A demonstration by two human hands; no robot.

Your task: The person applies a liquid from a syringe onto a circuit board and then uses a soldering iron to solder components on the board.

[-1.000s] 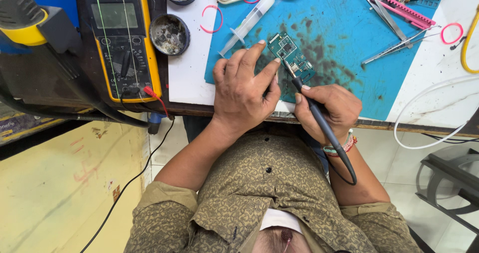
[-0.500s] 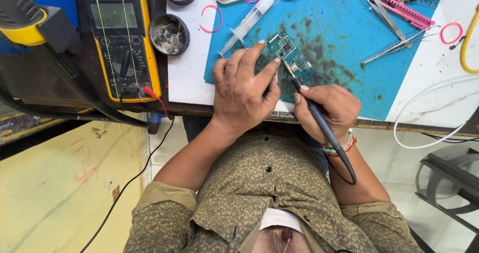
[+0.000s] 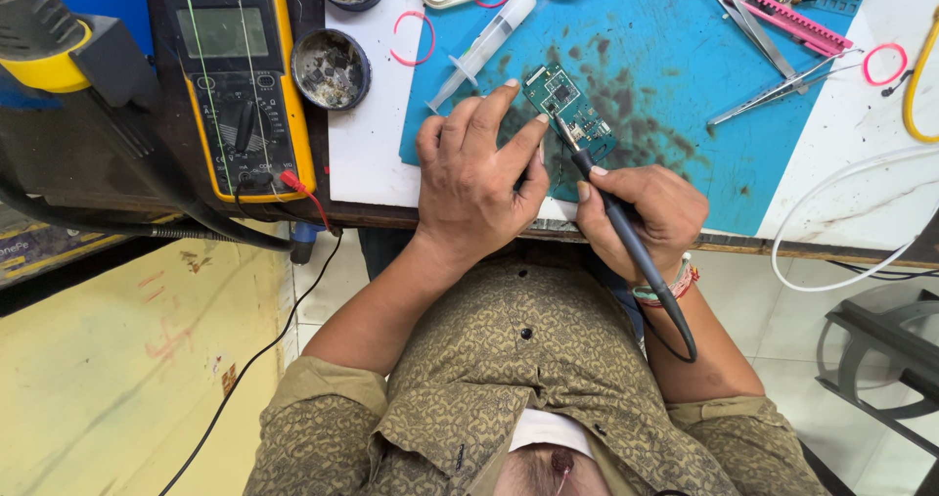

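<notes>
While the left hand (image 3: pixel 476 178) lies flat with fingertips pinning the small green circuit board (image 3: pixel 569 112) on the blue mat (image 3: pixel 685 75), the right hand (image 3: pixel 641 217) is wrapped tight round a black soldering iron (image 3: pixel 614 217), tip touching the board. Syringe (image 3: pixel 486 41) just left of the board, yellow multimeter (image 3: pixel 238 75) well left.

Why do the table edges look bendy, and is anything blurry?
Head view: the wide lens bows the table edge and stretches the corners. Light is even and soft, with little glare. The left hand, right hand, soldering iron and circuit board look sharp.
</notes>
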